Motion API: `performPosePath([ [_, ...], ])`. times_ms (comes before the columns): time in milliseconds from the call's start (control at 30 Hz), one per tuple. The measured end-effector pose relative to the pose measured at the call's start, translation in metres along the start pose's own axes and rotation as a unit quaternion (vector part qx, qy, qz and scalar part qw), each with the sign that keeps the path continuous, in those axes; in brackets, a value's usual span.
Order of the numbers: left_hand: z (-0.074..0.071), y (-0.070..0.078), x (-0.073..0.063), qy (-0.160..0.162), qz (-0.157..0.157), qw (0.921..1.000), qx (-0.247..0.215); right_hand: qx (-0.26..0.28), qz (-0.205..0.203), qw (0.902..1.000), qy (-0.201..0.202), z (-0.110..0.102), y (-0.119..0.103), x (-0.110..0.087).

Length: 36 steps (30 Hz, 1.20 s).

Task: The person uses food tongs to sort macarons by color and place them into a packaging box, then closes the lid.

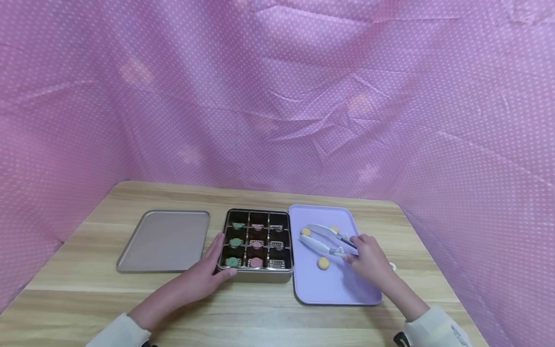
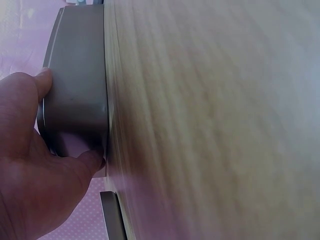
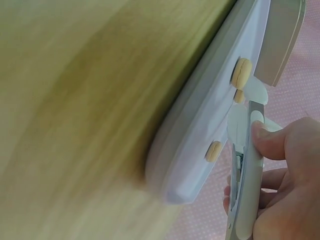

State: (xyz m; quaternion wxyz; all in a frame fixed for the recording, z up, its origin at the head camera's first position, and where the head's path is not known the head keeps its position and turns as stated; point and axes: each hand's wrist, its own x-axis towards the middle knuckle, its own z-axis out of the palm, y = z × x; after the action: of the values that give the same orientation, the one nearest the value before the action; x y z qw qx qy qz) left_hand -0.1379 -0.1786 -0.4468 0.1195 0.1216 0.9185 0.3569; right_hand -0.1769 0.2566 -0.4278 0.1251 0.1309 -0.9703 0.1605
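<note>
My left hand (image 1: pixel 201 278) rests against the front left corner of a metal tin box (image 1: pixel 260 275), fingers stretched along its left wall, thumb at the front rim. Inside, a dark divider forms small compartments: green macarons (image 1: pixel 235 242) in the left column, pink macarons (image 1: pixel 256 262) in the middle, ridged inserts (image 1: pixel 276 263) without macarons on the right. My right hand (image 1: pixel 370 258) grips tongs (image 3: pixel 248 190) over a lilac tray (image 1: pixel 318 289). Their white tips are spread, with one yellow macaron (image 1: pixel 306 232) between them in the head view. Two more yellow macarons (image 1: pixel 323 263) lie on the tray.
A flat metal lid (image 1: pixel 166 241) lies left of the tin box on the wooden table (image 1: pixel 243 318). The lilac tray stands close against the box's right side. Pink dotted cloth (image 1: pixel 277 96) hangs behind and around the table.
</note>
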Motion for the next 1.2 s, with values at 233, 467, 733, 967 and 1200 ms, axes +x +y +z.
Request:
performPosePath([
  [233,0.0004,-0.001,-0.0002,0.001,0.002,1.0,-0.006,-0.006,-0.002,1.0,0.0,0.0012,0.0021,-0.0029],
  [467,0.0013,-0.0014,-0.0002,0.001,0.006,1.0,-0.005,-0.004,-0.004,1.0,0.002,0.0007,0.0036,-0.0061],
  [733,0.0001,-0.0005,-0.0017,0.002,0.008,1.0,-0.003,-0.005,-0.014,0.9998,0.017,0.0011,0.0047,-0.0083],
  [967,-0.0005,0.0006,-0.0019,0.002,0.003,1.0,-0.003,-0.003,-0.027,0.999,0.036,0.0033,0.0042,-0.009],
  [1200,-0.0006,0.0014,-0.0014,0.0,-0.002,1.0,-0.003,0.004,-0.01,0.9994,0.033,0.0031,0.0063,-0.0102],
])
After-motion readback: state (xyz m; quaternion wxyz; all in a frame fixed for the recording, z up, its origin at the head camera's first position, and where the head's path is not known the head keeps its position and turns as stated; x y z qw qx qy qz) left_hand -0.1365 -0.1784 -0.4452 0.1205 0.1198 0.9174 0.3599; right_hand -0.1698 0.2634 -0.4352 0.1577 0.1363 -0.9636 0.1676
